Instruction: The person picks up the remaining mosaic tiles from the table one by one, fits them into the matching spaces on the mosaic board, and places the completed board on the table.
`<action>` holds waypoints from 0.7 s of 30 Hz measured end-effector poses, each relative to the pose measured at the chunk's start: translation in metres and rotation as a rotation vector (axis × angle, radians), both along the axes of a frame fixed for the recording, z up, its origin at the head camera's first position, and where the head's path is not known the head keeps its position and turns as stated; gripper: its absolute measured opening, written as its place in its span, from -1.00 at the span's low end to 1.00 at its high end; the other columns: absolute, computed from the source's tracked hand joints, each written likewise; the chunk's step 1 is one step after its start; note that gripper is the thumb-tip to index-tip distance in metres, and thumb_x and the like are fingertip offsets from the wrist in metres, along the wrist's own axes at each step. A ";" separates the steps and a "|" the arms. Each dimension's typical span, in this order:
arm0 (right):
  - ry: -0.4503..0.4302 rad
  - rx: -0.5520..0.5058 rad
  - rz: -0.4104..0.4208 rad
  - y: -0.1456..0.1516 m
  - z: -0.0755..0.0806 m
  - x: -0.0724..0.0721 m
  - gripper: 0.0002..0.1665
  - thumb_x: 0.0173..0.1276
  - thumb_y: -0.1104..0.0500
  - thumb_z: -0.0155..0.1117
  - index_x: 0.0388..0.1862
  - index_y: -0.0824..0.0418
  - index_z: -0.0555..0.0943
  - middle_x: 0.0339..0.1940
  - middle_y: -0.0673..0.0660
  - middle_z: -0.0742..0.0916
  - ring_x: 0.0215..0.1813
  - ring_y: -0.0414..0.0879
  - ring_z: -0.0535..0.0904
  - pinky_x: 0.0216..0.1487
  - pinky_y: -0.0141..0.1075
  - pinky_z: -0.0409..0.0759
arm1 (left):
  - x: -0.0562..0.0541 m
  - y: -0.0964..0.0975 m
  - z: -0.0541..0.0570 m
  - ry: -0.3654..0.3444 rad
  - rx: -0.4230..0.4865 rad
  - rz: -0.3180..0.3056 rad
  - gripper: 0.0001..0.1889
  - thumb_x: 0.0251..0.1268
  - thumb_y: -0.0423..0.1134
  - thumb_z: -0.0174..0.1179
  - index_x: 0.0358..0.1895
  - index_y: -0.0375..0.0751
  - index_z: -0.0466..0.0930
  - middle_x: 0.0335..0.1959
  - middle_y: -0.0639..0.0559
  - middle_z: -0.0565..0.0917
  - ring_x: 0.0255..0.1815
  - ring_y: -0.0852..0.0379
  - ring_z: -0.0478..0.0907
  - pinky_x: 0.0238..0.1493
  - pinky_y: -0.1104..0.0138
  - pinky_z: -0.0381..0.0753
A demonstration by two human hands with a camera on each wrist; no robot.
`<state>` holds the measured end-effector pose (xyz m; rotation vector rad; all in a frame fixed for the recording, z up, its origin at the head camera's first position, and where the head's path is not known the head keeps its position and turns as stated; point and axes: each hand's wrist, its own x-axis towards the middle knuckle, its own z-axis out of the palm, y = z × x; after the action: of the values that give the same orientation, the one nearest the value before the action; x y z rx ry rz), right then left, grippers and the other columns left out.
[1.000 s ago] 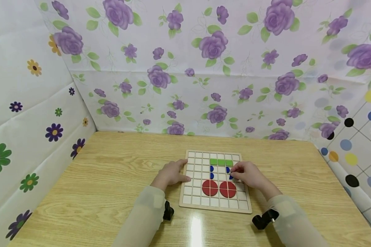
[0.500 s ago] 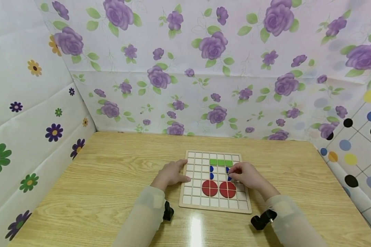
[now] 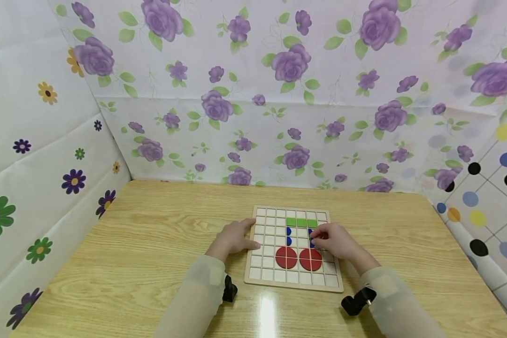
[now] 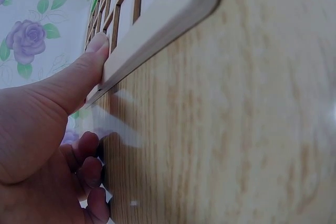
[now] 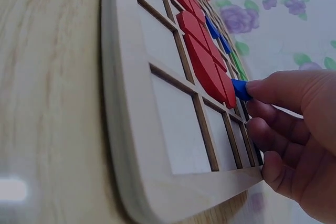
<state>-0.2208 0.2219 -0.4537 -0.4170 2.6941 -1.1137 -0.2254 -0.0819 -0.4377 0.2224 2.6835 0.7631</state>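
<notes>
A light wooden grid board [image 3: 260, 274] lies on the table in the head view. At its left edge my left hand [image 3: 233, 236] rests, and the left wrist view shows the thumb [image 4: 97, 51] on the frame with the other fingers loosely bent beside it. Over the board's right part, my right hand [image 3: 334, 239] pinches a blue half-round piece [image 5: 241, 89], just above the right red disc [image 3: 310, 259]. The fingertips partly cover it and another blue piece [image 3: 310, 231] behind it. Two blue half-rounds [image 3: 288, 236] stand in a column further left.
A row of green squares [image 3: 302, 222] lies near the board's far side. A second red disc [image 3: 286, 257], made of quarter pieces, sits left of the other. Wood-grain table [image 3: 160, 225] surrounds the board; flowered cloth [image 3: 219, 141] hangs behind.
My right hand has shifted slightly left, and the blue piece in its fingers has gone from tilted, overlapping the grid line, to nearly in line below the other blue piece. My left hand stays put.
</notes>
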 end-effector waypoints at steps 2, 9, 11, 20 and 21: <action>0.006 0.014 -0.008 -0.001 0.000 0.000 -0.88 0.30 0.25 0.24 -0.22 0.23 0.66 -0.40 0.04 0.66 -0.39 -0.14 0.48 -0.43 -0.36 0.49 | 0.000 0.000 0.000 0.000 0.002 0.000 -0.19 0.10 0.07 0.33 0.44 0.16 0.18 0.43 -0.26 0.21 0.43 -0.35 0.09 0.27 -0.28 0.20; -0.002 0.031 -0.035 -0.005 -0.001 0.001 -0.93 0.29 0.26 0.25 -0.27 0.21 0.64 -0.40 0.04 0.64 -0.37 -0.14 0.45 -0.38 -0.33 0.46 | 0.000 0.000 -0.001 0.009 0.005 -0.006 -0.19 0.10 0.07 0.33 0.44 0.16 0.18 0.43 -0.27 0.21 0.44 -0.34 0.09 0.27 -0.27 0.21; -0.003 0.037 -0.038 -0.005 -0.002 0.001 -0.94 0.28 0.25 0.26 -0.29 0.21 0.65 -0.40 0.04 0.64 -0.37 -0.14 0.46 -0.37 -0.33 0.46 | 0.000 -0.001 -0.001 0.010 0.007 -0.009 -0.19 0.10 0.07 0.33 0.45 0.15 0.18 0.43 -0.28 0.21 0.44 -0.35 0.09 0.28 -0.27 0.21; 0.022 0.080 -0.056 -0.011 0.000 0.002 -0.90 0.23 0.17 0.34 -0.41 0.18 0.62 -0.49 0.02 0.63 -0.42 -0.17 0.46 -0.40 -0.34 0.45 | 0.001 -0.001 0.000 0.010 0.000 -0.012 -0.19 0.11 0.07 0.32 0.45 0.14 0.17 0.43 -0.29 0.21 0.44 -0.33 0.09 0.28 -0.25 0.22; 0.022 0.091 -0.063 -0.011 0.000 0.002 -0.89 0.23 0.17 0.34 -0.43 0.17 0.61 -0.50 0.02 0.62 -0.43 -0.16 0.45 -0.40 -0.34 0.44 | 0.001 -0.001 -0.001 0.011 -0.003 -0.013 -0.19 0.11 0.08 0.32 0.45 0.14 0.17 0.43 -0.29 0.21 0.44 -0.33 0.09 0.28 -0.25 0.22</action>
<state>-0.2184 0.2109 -0.4538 -0.3334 2.7818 -1.0038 -0.2248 -0.0825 -0.4384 0.2434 2.6908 0.7568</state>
